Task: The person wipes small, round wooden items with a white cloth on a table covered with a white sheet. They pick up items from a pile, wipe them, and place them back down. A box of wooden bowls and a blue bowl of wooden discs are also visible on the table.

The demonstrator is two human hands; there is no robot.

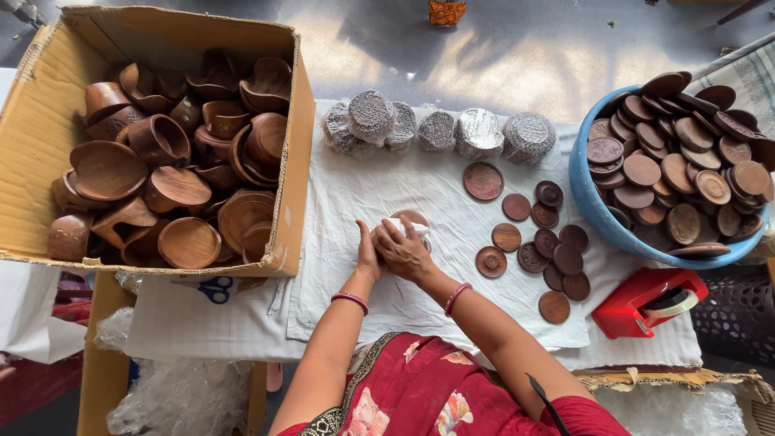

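At frame centre, the right hand (pixel 406 252) and left hand (pixel 369 253) together clasp a white-wrapped round piece (pixel 404 226), pressed onto the white cloth (pixel 387 303). Loose brown wooden discs (pixel 539 250) lie just right. Six plastic-wrapped bundles (pixel 440 129) line the cloth's upper edge. Cardboard box (pixel 36 137) of wooden bowls, upper left; blue bowl (pixel 583 190) of discs, right; red tape dispenser (pixel 642 303), lower right. Worktop cloth-covered.
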